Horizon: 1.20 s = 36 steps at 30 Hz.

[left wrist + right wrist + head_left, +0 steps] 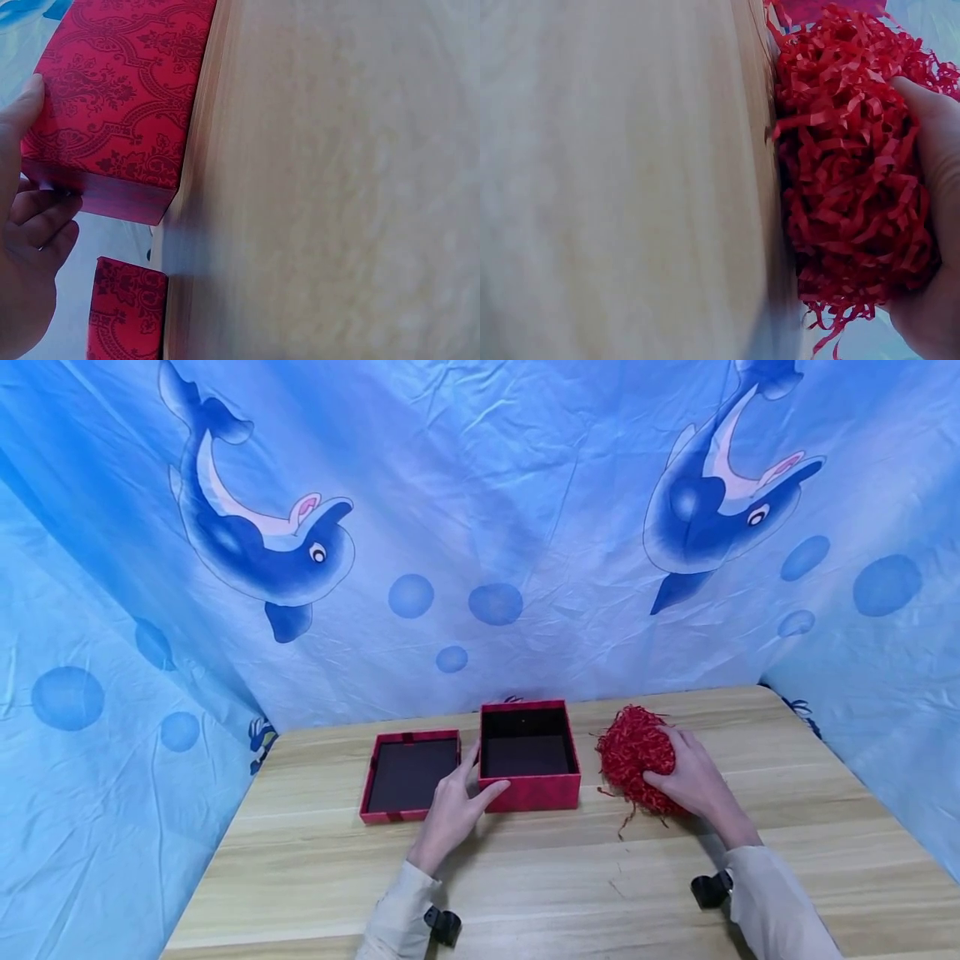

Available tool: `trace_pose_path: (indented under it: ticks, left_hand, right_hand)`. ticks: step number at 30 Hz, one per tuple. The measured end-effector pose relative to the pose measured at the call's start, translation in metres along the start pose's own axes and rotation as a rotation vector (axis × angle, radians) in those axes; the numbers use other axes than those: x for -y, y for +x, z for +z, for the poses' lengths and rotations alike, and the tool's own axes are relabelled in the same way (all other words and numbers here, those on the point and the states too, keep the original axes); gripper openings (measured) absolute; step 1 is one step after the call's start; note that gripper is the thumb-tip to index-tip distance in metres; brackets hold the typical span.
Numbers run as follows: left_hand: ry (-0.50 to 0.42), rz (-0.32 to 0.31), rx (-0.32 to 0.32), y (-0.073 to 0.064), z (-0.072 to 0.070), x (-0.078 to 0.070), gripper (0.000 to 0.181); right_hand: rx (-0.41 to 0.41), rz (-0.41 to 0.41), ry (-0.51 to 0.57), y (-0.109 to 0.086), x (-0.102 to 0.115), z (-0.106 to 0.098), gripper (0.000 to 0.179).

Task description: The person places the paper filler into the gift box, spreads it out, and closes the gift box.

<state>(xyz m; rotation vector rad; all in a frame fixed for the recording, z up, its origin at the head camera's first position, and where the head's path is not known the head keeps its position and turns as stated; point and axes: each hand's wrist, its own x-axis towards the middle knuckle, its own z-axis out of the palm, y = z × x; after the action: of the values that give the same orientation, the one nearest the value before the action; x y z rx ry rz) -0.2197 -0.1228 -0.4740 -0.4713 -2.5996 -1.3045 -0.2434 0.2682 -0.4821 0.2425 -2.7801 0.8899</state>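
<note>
A red patterned gift box (528,793) with a dark interior stands upright on the table, its top uncovered. My left hand (450,810) holds its front left corner, thumb at the front wall and fingers along the left side. In the left wrist view the box (120,90) shows a darker floral print, and the thumb touches its edge. To the right, my right hand (693,777) grips a clump of red shredded paper (630,756) lying on the table. Thin strands hang from the shredded paper (855,172) in the right wrist view; most fingers are hidden behind it.
Left of the box lies its shallow red lid (367,789), dark inside facing up. Loose red strands (626,818) lie by the clump. The wooden table (570,877) meets a blue dolphin-print cloth (570,610) at the back. Small black devices (444,927) sit on both wrists.
</note>
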Motion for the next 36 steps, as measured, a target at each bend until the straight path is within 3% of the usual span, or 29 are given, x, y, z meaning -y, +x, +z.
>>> trace_pose_path:
  ticks: [14,36]
  left_hand:
    - [0.016,0.000,0.005,-0.003,0.002,0.000,0.089]
    - [-0.012,-0.003,0.001,0.000,0.001,0.000,0.090]
  right_hand:
    - [-0.060,0.013,0.069,-0.006,0.009,-0.005,0.080]
    - [-0.167,-0.071,0.125,0.003,0.043,-0.023,0.075]
